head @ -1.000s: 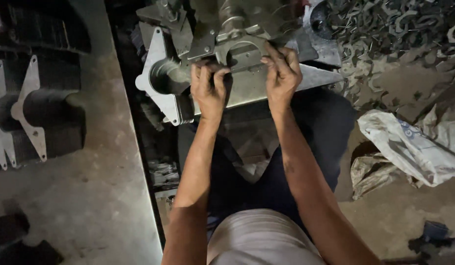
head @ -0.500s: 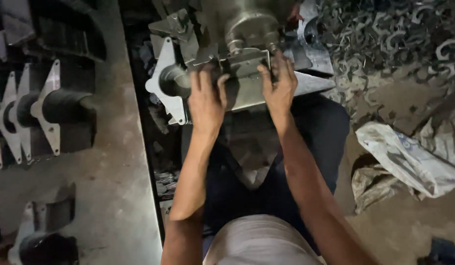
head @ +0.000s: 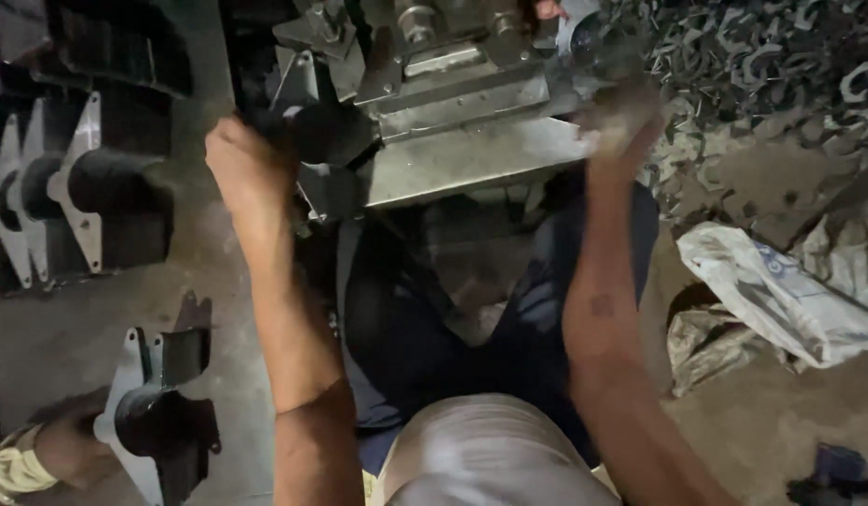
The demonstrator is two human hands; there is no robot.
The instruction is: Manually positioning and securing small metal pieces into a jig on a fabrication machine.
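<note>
The dark cylindrical part (head: 326,131) with its pale flat flange sits at the left end of the grey press machine (head: 462,122), just in front of my knees, and my left hand (head: 242,164) is on it. My fingers there are curled around the dark round body, pinching it from the left side, though the dim light hides exactly how far they wrap. My right hand (head: 621,117) is up at the right end of the machine's steel plate; it is blurred with motion, so I cannot tell whether those fingers are spread or pressed together, or whether they hold anything.

To handle this well, I judge I should keep a firm, full grip on the round body and not on the thin flange edge, draw the piece straight along the machine's slot without twisting, and keep my right hand away from the moving head while the left is near it.

Beyond the machine, on the grey table (head: 68,337) to my left, matching flanged parts (head: 78,201) stand in a row, and one more flanged part (head: 153,417) lies near the front edge, where another person's hand (head: 64,450) with a bangled wrist touches it. On the floor to my right lies a heap of curled metal scraps (head: 771,66) and a crumpled white sack (head: 780,290).
</note>
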